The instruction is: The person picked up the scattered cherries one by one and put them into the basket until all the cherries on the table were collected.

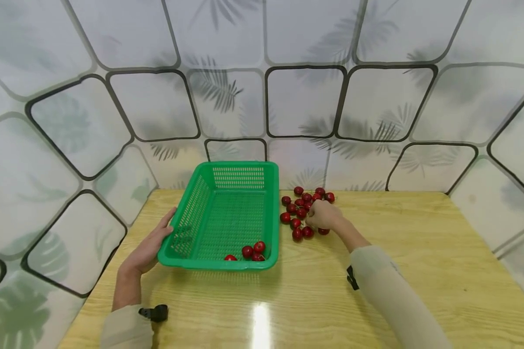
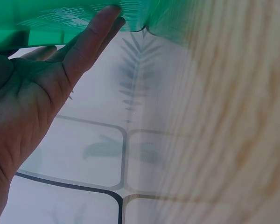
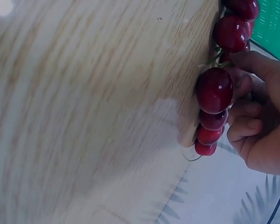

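Note:
A green plastic basket [image 1: 218, 264] stands on the table, with several cherries [image 1: 247, 251] in its near right corner. My left hand [image 1: 150, 245] rests against the basket's left side; in the left wrist view its long fingers [image 2: 86, 44] lie fairly straight along the green wall. To the right of the basket, a loose group of cherries [image 1: 291, 208] is spread on the tabletop. Over the right part of that group, my right hand [image 1: 325, 214] has its fingers curled. In the right wrist view, thumb and forefinger pinch at a cherry's green stem [image 3: 225, 63], beside a dark red cherry [image 3: 215, 90].
The light wooden table [image 1: 401, 261] reaches back to a patterned wall covering [image 1: 305, 102], which also closes in both sides. The basket and the cherries lie close together near the table's back edge.

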{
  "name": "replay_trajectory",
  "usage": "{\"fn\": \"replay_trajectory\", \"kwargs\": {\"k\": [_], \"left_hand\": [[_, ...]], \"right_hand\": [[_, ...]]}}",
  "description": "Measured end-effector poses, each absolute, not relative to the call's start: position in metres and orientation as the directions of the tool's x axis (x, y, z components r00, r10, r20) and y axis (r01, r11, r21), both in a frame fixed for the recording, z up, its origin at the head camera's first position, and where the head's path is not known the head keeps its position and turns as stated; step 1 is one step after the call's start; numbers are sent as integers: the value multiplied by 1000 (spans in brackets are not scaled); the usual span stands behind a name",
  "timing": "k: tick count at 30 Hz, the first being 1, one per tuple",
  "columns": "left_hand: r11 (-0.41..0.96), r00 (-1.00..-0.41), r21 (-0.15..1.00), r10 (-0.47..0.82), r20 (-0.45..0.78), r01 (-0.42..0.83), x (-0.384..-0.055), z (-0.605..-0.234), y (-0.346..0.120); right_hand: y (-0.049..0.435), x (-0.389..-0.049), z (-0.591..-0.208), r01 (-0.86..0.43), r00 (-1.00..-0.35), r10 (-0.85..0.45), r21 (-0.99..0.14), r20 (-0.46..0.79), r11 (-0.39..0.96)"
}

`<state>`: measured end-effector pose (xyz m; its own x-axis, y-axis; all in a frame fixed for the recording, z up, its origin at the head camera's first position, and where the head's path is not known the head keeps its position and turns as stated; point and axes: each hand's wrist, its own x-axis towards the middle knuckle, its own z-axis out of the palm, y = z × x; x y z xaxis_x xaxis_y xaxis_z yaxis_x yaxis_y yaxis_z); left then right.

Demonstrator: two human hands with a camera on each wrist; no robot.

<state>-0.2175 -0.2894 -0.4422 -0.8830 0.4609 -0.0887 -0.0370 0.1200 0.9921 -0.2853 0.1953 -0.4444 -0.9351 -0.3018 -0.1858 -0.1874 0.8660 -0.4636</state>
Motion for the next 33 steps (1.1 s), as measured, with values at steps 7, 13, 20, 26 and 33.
{"fn": "replay_trajectory", "kwargs": {"k": [7,13,20,26,33], "left_hand": [[113,-876,993,476,-76,-25,-216,-441,-289],[108,-872,994,484,-68,-18,-216,-440,-289],[115,-876,993,476,-80,-29,-216,-439,-289],[128,-878,991,471,-82,-24,-215,-439,-289],[129,-879,991,468,-88,-31,-216,-440,-289]], "right_hand": [[198,-285,-439,-198,-937,-305,-461,-170,865],[202,-284,-428,-227,-940,-317,-464,-125,856],[199,-282,-409,-293,-934,-354,-464,-47,836],[186,-272,-385,-341,-930,-366,-416,21,843],[157,-254,-364,-426,-904,-366,-393,221,815]]}}
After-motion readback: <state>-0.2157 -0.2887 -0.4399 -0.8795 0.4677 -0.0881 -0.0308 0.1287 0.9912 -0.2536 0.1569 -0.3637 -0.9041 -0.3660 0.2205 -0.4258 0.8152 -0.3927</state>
